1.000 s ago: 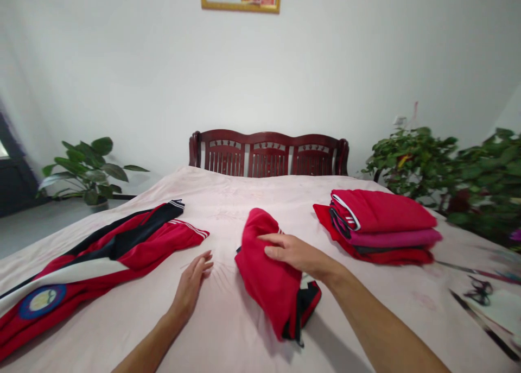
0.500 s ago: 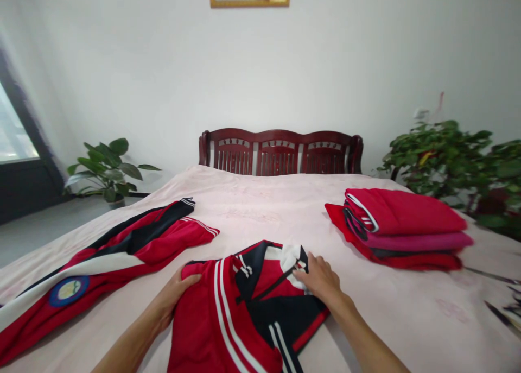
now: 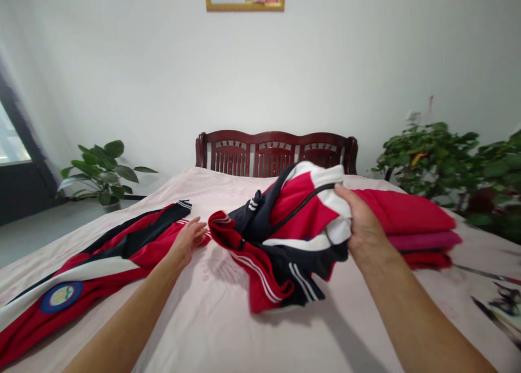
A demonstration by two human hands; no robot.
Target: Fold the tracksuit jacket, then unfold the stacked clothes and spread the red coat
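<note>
A red, navy and white zip jacket [image 3: 301,210] with striped cuffs hangs bunched above the bed. My right hand [image 3: 362,221] grips it by its white upper part, thumb on top. Off to the left, my left hand [image 3: 190,241] holds nothing, its fingers stretched out and apart from the jacket. That hand is over or beside the cuff end of a second red, navy and white garment [image 3: 122,253], which lies lengthwise on the left and bears a round blue badge [image 3: 61,297]. Whether the fingers touch it I cannot tell.
A stack of folded red and pink clothes [image 3: 423,215] sits on the right of the pink bed sheet [image 3: 195,329], partly behind my right arm. Thin dark objects [image 3: 494,308] lie at the right edge. Beyond are a wooden headboard [image 3: 274,153] and potted plants [image 3: 108,172] on both sides.
My right hand has lifted the jacket off the sheet, up and away from me. My left hand has let go of it and moved forward, fingers now extended.
</note>
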